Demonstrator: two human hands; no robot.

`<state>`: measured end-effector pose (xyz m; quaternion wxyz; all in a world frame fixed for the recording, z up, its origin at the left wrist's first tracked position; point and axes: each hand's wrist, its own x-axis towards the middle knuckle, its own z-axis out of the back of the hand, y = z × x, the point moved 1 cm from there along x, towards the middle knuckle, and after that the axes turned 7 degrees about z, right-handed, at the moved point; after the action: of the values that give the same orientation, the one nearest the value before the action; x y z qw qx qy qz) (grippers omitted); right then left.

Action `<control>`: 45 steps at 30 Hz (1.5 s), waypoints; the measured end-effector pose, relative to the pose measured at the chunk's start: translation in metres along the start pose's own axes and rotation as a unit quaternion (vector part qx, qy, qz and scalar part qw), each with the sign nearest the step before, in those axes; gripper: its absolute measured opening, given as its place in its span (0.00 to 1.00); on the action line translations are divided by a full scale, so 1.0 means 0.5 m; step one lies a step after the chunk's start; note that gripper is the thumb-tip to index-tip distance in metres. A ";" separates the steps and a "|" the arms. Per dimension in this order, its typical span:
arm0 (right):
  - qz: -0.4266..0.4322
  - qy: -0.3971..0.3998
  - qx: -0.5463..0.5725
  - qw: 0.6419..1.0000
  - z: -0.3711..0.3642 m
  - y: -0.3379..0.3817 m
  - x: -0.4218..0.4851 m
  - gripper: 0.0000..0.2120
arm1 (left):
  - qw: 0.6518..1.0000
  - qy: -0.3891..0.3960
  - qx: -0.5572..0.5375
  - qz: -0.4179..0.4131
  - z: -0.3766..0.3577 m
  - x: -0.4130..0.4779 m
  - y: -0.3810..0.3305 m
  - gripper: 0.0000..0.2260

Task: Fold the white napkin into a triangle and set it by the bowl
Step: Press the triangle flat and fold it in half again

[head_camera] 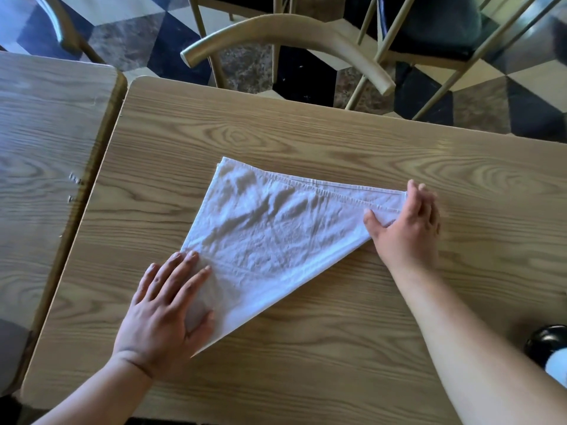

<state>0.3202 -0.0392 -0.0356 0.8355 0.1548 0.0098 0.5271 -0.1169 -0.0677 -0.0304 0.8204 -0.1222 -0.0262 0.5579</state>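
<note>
A white napkin [276, 237] lies folded into a triangle at the middle of a wood-grain counter [306, 133], its hemmed edges meeting along the far side. The left hand [165, 314] rests flat and released on the near corner, fingers spread, while the right hand [405, 225] presses the right-hand tip, thumb lying on the cloth, gripping nothing. The fold appears made and is being smoothed. The next move likely calls for lifting the wrinkled cloth without letting its layers slip, then carrying it toward the bowl. A dark, rounded object [546, 342] at the right edge, cut off by the frame, may be that bowl; it cannot be made out for certain.
</note>
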 end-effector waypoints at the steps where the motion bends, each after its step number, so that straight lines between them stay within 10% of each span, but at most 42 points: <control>1: -0.021 -0.002 -0.002 1.000 0.008 -0.003 -0.001 0.44 | 1.000 0.000 -0.001 0.001 -0.001 0.000 0.001 0.33; 7: -0.034 0.005 0.077 0.996 0.043 0.002 0.012 0.27 | 1.000 -0.007 -0.005 -0.004 -0.002 -0.001 -0.002 0.33; 14: -0.110 -0.031 0.267 0.957 0.084 0.074 0.012 0.31 | 1.000 -0.018 -0.023 -0.004 0.001 -0.002 -0.004 0.32; 29: 0.288 -0.005 0.249 0.925 0.079 0.401 -0.219 0.15 | 0.990 -0.095 -0.077 0.077 0.009 -0.136 0.115 0.22; 45: 0.470 0.096 0.196 0.855 0.002 0.525 -0.436 0.11 | 0.987 -0.078 -0.112 0.085 0.016 -0.166 0.159 0.23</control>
<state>-0.0071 -0.1281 0.0039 0.4357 0.2501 0.1191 0.8564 -0.2218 -0.1153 -0.0330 0.7465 -0.1709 -0.1415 0.6274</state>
